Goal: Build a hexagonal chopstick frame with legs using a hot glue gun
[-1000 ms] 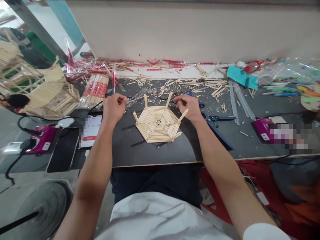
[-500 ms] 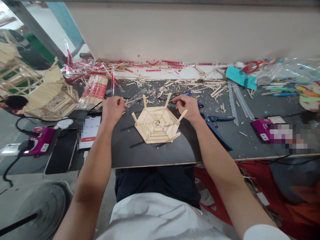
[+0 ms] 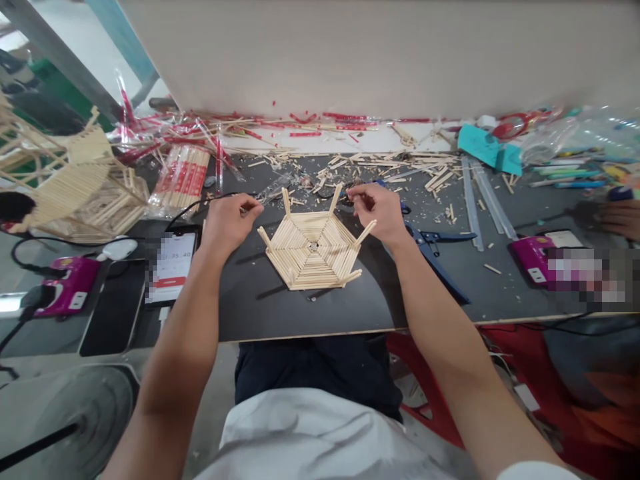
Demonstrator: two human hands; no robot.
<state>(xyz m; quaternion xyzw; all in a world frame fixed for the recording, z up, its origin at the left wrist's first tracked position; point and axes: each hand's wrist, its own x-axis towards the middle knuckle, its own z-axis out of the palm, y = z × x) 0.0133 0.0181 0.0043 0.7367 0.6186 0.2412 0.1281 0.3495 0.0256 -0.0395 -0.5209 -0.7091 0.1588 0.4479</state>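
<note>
A hexagonal panel of thin wooden sticks (image 3: 314, 267) lies flat on the dark table in front of me, with short sticks standing up at its corners. My left hand (image 3: 229, 223) is beyond its left side, apart from it. Thumb and fingertips there are pinched; whatever they may hold is too small to make out. To the right of the far-right upright stick (image 3: 336, 199) is my right hand (image 3: 379, 210), its fingers curled in and fingertips near that stick. Whether it grips anything is hidden. Behind the right wrist lie blue-handled cutters (image 3: 440, 267), partly covered by my arm.
Stick offcuts (image 3: 345, 163) litter the back. Left are wrapped stick bundles (image 3: 180, 177), a larger stick model (image 3: 75, 180), a lit phone (image 3: 173, 267), a dark phone (image 3: 111, 303) and a purple power strip (image 3: 75, 293). Another person's hand (image 3: 620, 215) shows at right, near a second purple strip (image 3: 533, 260).
My left hand has shifted slightly right and its fingertips point more toward the panel. The right hand has barely moved. Another person's hand has come in at the right edge. The view has shifted slightly.
</note>
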